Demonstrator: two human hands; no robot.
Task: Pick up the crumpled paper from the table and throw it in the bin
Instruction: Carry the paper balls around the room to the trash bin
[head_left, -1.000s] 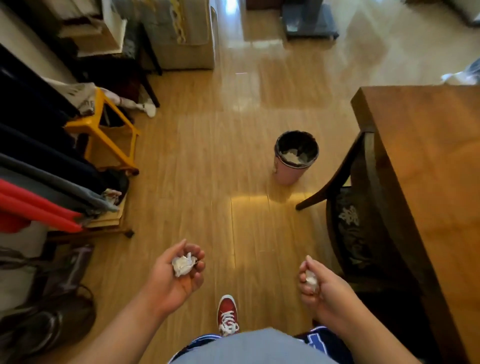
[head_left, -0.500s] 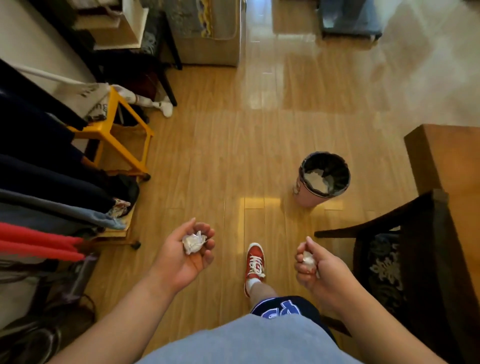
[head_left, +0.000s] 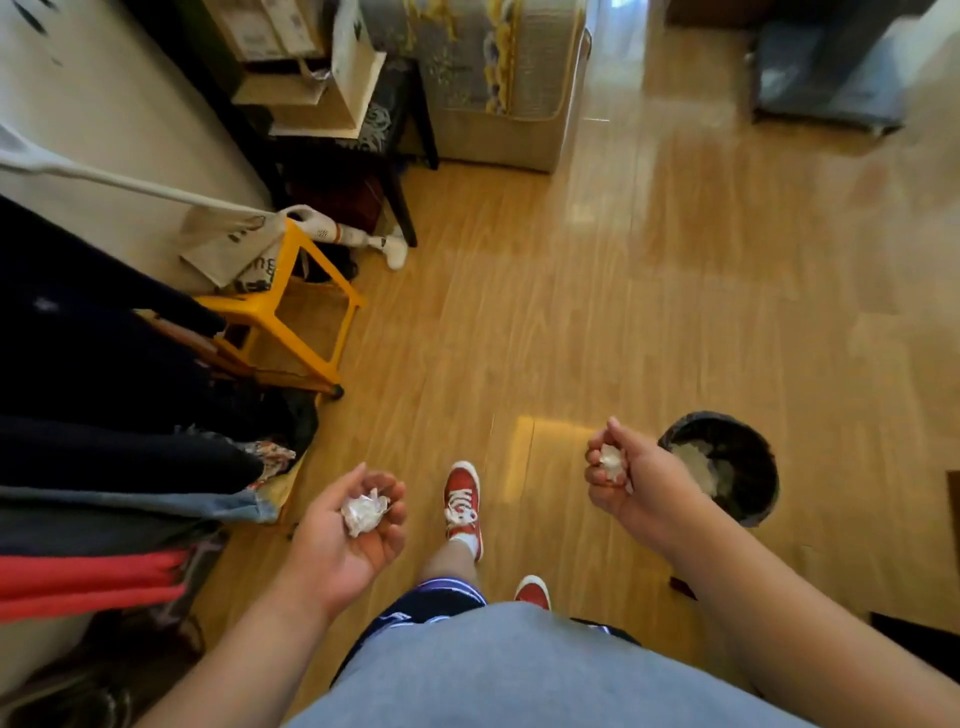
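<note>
My left hand (head_left: 347, 540) is cupped palm-up around a white crumpled paper ball (head_left: 363, 512), low and left of centre. My right hand (head_left: 631, 483) is closed around a second, smaller crumpled paper (head_left: 612, 461), only partly visible between the fingers. The bin (head_left: 748, 467), round with a black liner and white paper inside, stands on the wooden floor just right of and behind my right hand, which overlaps its left rim.
A rack of hanging clothes (head_left: 104, 415) fills the left side, with a yellow stool (head_left: 291, 312) and a tote bag beside it. Dark shelving (head_left: 343, 130) and a patterned cabinet (head_left: 493, 78) stand at the back. My red shoes (head_left: 462, 506) are on the floor between my hands.
I have stepped forward: the bin has come much closer, now beside my right hand. The table and chair have slid out of view on the right. Both hands still hold their paper.
</note>
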